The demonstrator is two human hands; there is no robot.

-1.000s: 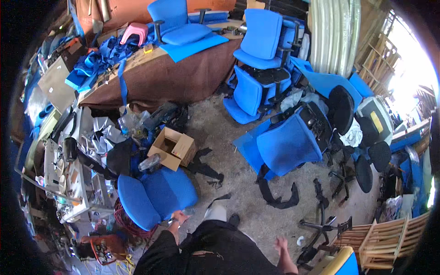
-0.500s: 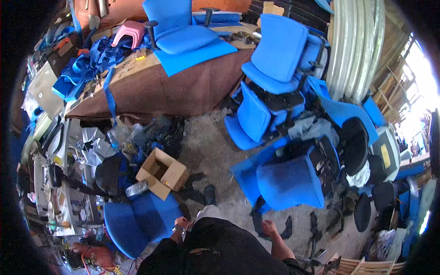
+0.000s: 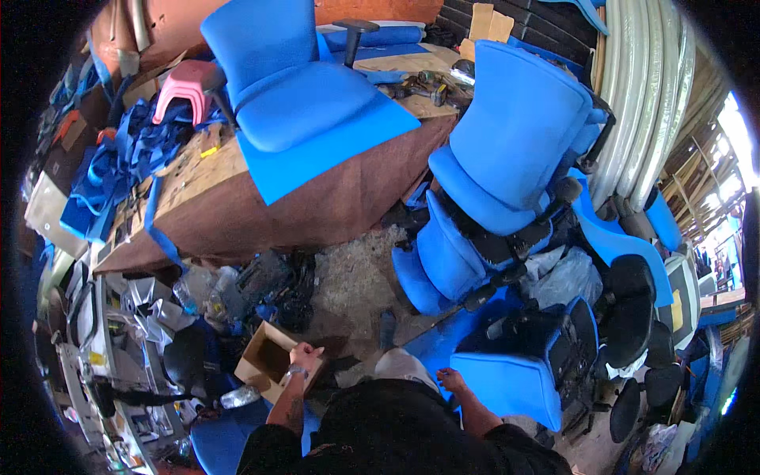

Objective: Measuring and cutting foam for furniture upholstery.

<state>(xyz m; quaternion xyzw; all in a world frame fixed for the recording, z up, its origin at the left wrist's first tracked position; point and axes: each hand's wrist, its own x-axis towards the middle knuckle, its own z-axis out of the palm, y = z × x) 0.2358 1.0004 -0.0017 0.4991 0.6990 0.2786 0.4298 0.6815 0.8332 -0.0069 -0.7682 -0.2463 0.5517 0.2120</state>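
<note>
Down at about 7 o'clock of the view, the left hand (image 3: 305,354) rested on the rim of an open cardboard box (image 3: 273,360), and its fingers were curled over that edge, probably to keep the box steady or to tip it. The box stood on the littered floor (image 3: 348,277), just beside a black chair back (image 3: 184,358) at its 9 o'clock. I could not tell what lay inside it.

The right hand (image 3: 451,381) was at about 5 o'clock, close to the front edge of a blue seat cushion (image 3: 514,380). Its fingers were partly bent and seemed to hold nothing, but they were too small to be sure.

Toward 12 o'clock stood a brown bench (image 3: 301,214), which carried a blue office chair (image 3: 297,87) laid on top, maybe so it sat at working height. A pink stool (image 3: 186,83) and loose blue straps (image 3: 127,158) lay on its left part, a cordless drill (image 3: 427,83) on its right. At 2 o'clock several blue chair shells (image 3: 507,150) were stacked together, likely to save place.
</note>
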